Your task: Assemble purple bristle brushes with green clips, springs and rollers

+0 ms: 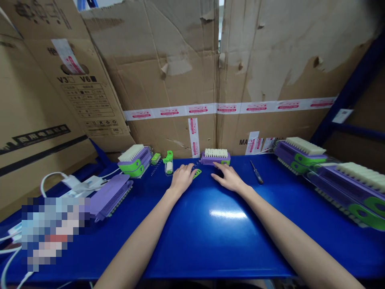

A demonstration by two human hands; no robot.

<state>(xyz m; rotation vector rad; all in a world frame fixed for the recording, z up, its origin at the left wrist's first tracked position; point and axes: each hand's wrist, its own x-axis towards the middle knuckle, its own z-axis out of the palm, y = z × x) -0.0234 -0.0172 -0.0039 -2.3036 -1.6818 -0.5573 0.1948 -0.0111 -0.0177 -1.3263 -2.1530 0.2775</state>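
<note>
Both my hands reach over the blue table. My left hand lies palm down with fingers stretched out, its thumb beside a small flat green part; the hand covers some of what is under it. My right hand has its fingers apart, with the index fingertip at the front of a purple brush with cream bristles. I cannot tell whether that fingertip touches the brush. Left of my left hand are a green part with a clear case and a white roll and a small green block.
A screwdriver lies to the right. Purple-and-green brushes stand at the right edge, another pair back left. A purple bristled piece and a power strip with white cables are at left. Cardboard walls the back.
</note>
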